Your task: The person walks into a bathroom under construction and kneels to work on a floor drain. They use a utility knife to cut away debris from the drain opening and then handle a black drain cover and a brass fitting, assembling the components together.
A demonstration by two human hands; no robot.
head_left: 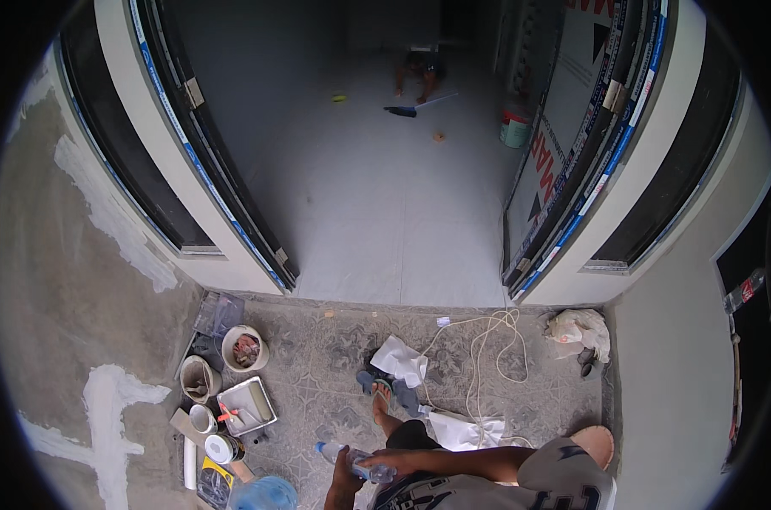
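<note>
A clear plastic bottle with a blue cap lies nearly level in front of my body, its capped end toward the left. My left hand is closed around it near the cap. From the right, my right forearm crosses over, and my right hand grips the same bottle near its base. The fingers of both hands are small and partly hidden. Below and to the left of the bottle stands a large blue translucent water jug. My sandalled foot rests on the patterned tiles.
Left: buckets, a paint tray with a roller. Ahead: white sheets, a looped pale cable. Right: a plastic bag. Beyond the doorway, a person crouches near a broom and a bucket.
</note>
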